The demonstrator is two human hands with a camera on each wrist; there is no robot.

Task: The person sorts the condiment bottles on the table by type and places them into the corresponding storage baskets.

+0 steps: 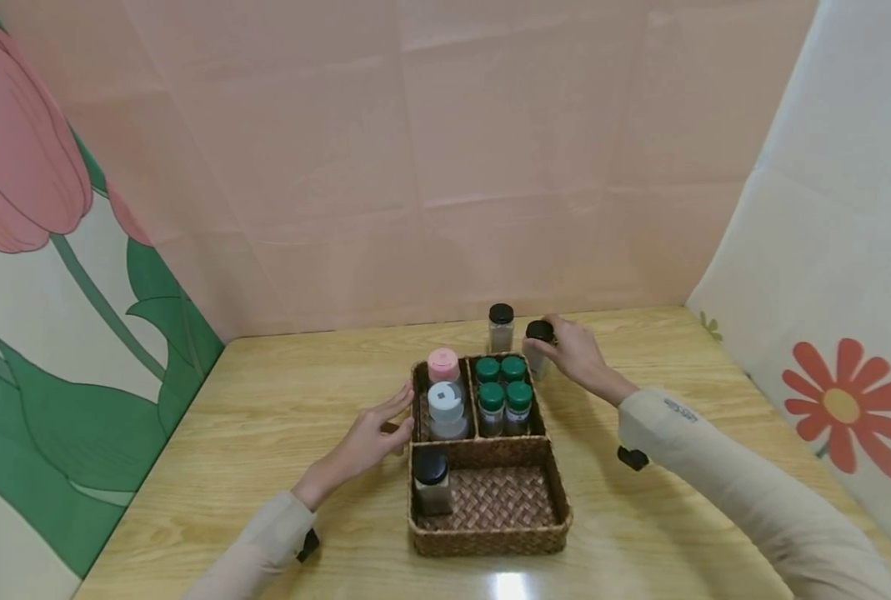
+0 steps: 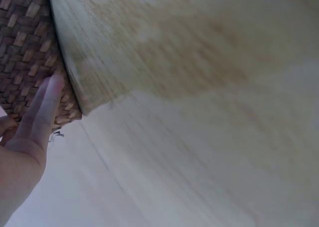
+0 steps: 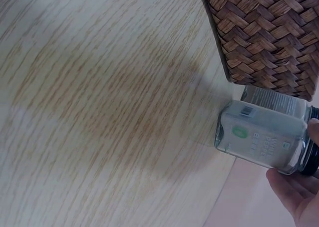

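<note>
My right hand [image 1: 578, 354] grips a glass spice jar [image 3: 261, 137] by its black lid, just beyond the right back corner of a woven basket [image 1: 490, 545]. In the right wrist view the jar has embossed lettering and a pale filling. A second black-lidded jar [image 1: 501, 332] stands behind the basket. My left hand [image 1: 373, 429] rests its extended fingers [image 2: 47, 102] against the basket's left outer wall. Inside the front compartment, at the left, is another black-lidded jar [image 1: 433, 483].
The basket's back left compartment holds a pink-capped bottle [image 1: 442, 367] and a white-capped bottle [image 1: 446, 404]. Several green-lidded jars [image 1: 492, 400] fill the back right compartment. A wooden table [image 1: 302, 375] lies under everything, with a pink backdrop [image 1: 415, 167] behind it.
</note>
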